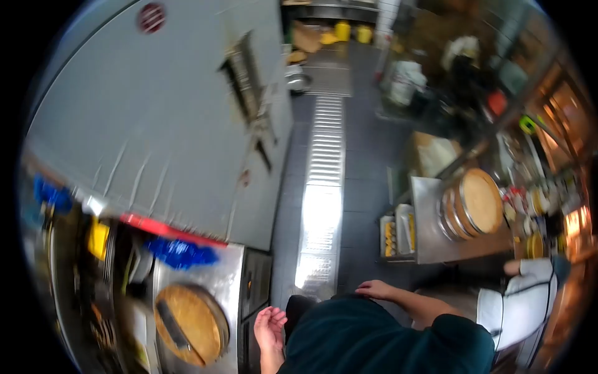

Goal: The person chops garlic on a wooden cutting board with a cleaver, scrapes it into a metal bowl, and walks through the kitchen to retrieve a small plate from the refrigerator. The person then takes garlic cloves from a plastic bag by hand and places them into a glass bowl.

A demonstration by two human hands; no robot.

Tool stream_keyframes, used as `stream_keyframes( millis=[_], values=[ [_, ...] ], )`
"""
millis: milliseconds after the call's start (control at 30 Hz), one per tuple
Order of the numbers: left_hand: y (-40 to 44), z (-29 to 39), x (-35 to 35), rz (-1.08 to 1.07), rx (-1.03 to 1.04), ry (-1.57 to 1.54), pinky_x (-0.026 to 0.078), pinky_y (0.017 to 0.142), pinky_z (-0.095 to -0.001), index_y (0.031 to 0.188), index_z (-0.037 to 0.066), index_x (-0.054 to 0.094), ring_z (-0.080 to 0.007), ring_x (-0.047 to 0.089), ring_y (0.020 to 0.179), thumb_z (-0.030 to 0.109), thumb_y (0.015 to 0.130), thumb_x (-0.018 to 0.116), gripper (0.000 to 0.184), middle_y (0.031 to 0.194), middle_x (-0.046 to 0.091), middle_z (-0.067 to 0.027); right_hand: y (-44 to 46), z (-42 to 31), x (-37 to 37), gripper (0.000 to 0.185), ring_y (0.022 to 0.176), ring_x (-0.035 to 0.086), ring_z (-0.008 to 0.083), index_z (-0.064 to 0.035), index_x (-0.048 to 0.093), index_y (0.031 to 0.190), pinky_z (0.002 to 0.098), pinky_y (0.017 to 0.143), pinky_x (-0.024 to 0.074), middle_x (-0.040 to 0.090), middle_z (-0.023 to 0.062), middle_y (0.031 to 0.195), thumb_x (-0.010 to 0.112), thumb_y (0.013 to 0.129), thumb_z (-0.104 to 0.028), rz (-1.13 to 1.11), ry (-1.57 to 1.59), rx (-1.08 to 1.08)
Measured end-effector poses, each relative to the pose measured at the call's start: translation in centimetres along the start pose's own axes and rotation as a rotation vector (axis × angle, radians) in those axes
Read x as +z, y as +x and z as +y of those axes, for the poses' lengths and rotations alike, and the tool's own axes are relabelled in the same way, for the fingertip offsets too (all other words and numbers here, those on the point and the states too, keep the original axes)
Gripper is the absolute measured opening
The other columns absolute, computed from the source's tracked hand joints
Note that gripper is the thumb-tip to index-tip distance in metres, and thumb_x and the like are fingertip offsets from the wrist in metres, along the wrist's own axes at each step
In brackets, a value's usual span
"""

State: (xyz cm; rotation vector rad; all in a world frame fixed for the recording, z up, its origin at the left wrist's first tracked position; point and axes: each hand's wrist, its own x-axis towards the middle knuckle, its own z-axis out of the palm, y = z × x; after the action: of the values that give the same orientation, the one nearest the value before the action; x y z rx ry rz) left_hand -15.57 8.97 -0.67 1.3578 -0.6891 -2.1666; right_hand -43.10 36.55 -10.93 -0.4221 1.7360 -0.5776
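Note:
My left hand (270, 328) hangs at my side, palm up, its fingers loosely curled and nothing in them. It is nearest to the steel counter (232, 274) on the left. On that counter lies a thick round wooden chopping board (202, 315), with a cleaver (172, 325) flat across it. A crumpled blue plastic bag (182, 252) sits beyond the board. In front of my body, at the waist, is my right hand (374, 289), fingers stretched out and holding nothing that I can see.
A large grey metal cabinet (156, 112) rises at the left. Ahead runs a floor drain grate (325, 146). To the right, a steel table (430, 240) bears stacked round boards (481, 201). Another person in white (520, 308) stands close at my right.

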Motion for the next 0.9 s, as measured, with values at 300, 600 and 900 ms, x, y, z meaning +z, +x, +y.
stream_keyframes(
  millis=[300,600,900],
  values=[
    [16.9,1.1,10.6,-0.390,-0.247,0.319,0.058,0.075,-0.0398,0.110,0.003,0.061,-0.0270,0.070,0.084,0.023,0.099,0.055,0.024,0.097,0.070,-0.0126,3.6,2.6,-1.8,0.058,0.112,0.063,0.0391,-0.0027,0.067,0.122,0.0441,0.097,0.0487,0.067,0.0231,0.118,0.059,0.091,-0.051,0.395,0.011,0.005],
    [32.3,7.5,32.1,-0.515,-0.280,0.513,0.059,0.067,-0.0352,0.111,0.000,0.059,-0.0254,0.069,0.082,0.018,0.098,0.058,0.022,0.095,0.067,-0.0128,10.4,-5.5,-13.1,0.057,0.109,0.064,0.0397,-0.0022,0.065,0.125,0.0439,0.095,0.0502,0.067,0.0237,0.116,0.060,0.093,-0.048,0.609,-0.032,0.061],
    [50.1,3.3,49.6,-0.758,-0.082,1.068,0.055,0.066,-0.0315,0.108,0.001,0.060,-0.0181,0.065,0.078,0.014,0.097,0.059,0.018,0.092,0.064,-0.0088,15.1,-3.7,-19.9,0.054,0.110,0.063,0.0414,-0.0022,0.067,0.121,0.0476,0.096,0.0498,0.067,0.0247,0.116,0.063,0.090,-0.047,0.556,0.039,0.341]
  ],
)
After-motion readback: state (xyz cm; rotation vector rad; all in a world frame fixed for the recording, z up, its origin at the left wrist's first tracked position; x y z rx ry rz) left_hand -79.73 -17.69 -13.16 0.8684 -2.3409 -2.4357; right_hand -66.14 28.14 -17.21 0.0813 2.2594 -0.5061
